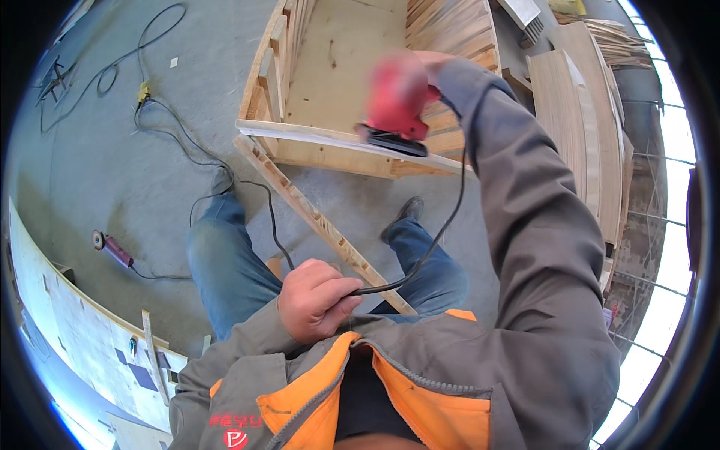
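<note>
My right hand (433, 66) is closed round a red power sander (397, 94), blurred by motion. Its flat black base (396, 142) is over the pale front edge board (315, 135) of a wooden frame; I cannot tell whether it touches. My left hand (315, 300), near my chest, grips the sander's black power cord (409, 279), which rises in a curve toward the tool. Below the frame, a long wooden strip (319, 221) with notches slants from the frame's left corner down between my legs.
An angle grinder (112, 247) lies on the floor at left. Black cords run to a yellow connector (144, 93) there. Curved wooden panels (577, 120) stand at the right, with thin wood strips (611, 41) behind. A large pale panel (82, 315) lies at lower left.
</note>
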The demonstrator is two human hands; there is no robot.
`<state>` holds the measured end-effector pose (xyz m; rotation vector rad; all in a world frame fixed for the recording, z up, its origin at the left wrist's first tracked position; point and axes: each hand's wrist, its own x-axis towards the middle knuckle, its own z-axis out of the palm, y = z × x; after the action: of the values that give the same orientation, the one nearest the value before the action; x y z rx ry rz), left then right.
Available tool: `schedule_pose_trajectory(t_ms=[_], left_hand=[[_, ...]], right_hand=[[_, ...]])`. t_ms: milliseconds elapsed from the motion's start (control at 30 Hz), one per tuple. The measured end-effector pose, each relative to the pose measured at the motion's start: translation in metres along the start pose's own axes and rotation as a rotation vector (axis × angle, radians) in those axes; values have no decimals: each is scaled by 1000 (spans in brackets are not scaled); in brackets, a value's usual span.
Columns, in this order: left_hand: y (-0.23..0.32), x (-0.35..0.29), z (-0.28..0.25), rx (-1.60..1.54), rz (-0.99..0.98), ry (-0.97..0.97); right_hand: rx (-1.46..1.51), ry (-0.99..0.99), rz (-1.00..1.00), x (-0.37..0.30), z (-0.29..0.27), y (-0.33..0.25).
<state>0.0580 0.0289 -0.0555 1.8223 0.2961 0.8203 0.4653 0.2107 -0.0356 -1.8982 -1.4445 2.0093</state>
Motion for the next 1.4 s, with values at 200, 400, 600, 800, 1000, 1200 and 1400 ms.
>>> schedule_pose_trajectory(t_ms=[200, 400, 600, 800, 1000, 1200, 1400], left_hand=[[0, -2, -11, 23, -13, 14], [8, 18, 12, -86, 29, -54], [17, 47, 45, -238, 105, -174], [10, 61, 63, -233, 55, -204], [0, 69, 68, -226, 19, -237], [-8, 66, 63, -227, 21, -181], [-7, 56, 54, -255, 43, -117]], right_hand=[[-28, 17, -209, 29, 11, -32], [131, 11, -10, -7, -19, 49], [311, 45, 55, -46, -41, 121], [216, 157, 129, -97, -43, 138], [171, 134, 202, -110, -53, 164], [144, 181, 278, -112, -51, 139], [125, 131, 260, -111, -48, 126]])
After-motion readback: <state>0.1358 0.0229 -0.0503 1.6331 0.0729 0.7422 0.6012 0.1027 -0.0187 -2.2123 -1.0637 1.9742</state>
